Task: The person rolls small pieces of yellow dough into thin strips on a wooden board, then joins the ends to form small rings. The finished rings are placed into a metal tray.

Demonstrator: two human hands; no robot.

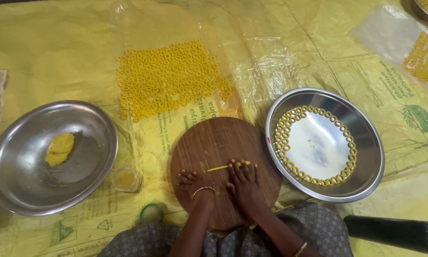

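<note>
Rolling a thin yellow dough strand on a round dark wooden board, that's the scene here. The strand lies flat across the board's near half, running roughly left to right, and the right hand sits on top of it, palm down, fingers spread out flat and pressing, not gripping anything. The left hand is just beside it on the board with fingers loosely curled under; it looks like it's only touching the wood, and I can't tell if it reaches the strand's left end. Both forearms come up from the bottom edge, bangles on each wrist.

Room-wise, the far half of the board is bare wood. Its right edge is very close to a shiny steel plate that has small yellow dough rings lined up around its flat middle. Off the board's left edge there's a small clear cup and a little green-rimmed cup, then a big steel bowl holding a lump of yellow dough, well apart from the hands. Beyond the board's far edge, a large patch of yellow rings is spread on clear plastic over the yellow sheet covering the floor. A black cylinder lies at bottom right.
</note>
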